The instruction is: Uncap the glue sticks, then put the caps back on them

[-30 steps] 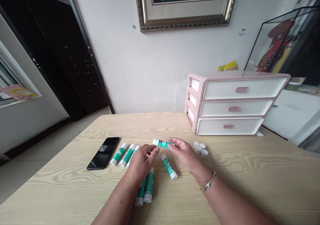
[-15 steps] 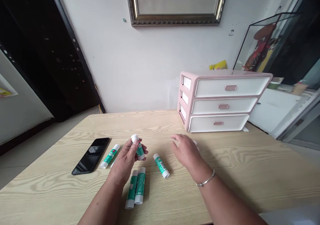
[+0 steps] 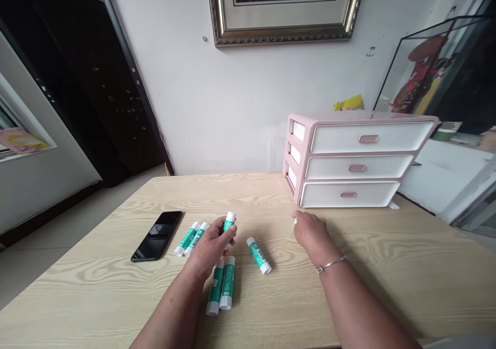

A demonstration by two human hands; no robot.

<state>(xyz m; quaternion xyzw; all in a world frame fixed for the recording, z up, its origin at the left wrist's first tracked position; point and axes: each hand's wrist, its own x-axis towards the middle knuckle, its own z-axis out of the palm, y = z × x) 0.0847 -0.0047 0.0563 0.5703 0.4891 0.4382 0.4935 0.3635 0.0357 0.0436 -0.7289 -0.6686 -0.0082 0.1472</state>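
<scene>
My left hand [image 3: 211, 248] is closed round a green-and-white glue stick [image 3: 230, 218], held upright with its white cap up. Over toward the drawer unit, my right hand [image 3: 312, 230] is curled on the tabletop. A small white end, like those of the glue sticks, peeks out by its thumb; the rest is hidden under the hand. Between the hands lies a single glue stick [image 3: 259, 256]. Below my left hand, two longer glue sticks [image 3: 228, 287] lie side by side. Left of that hand are two smaller glue sticks [image 3: 187, 239], one partly covered by the hand.
A black phone [image 3: 157, 237] lies on the left of the wooden table [image 3: 96, 292]. The pink-and-white drawer unit [image 3: 356, 168] stands at the back right, with a yellow packet [image 3: 351, 103] behind its top. A framed picture [image 3: 284, 36] hangs on the wall.
My right hand has curled its fingers over the white thing beside it. My left hand has turned the glue stick more upright. The camera view has shifted left.
</scene>
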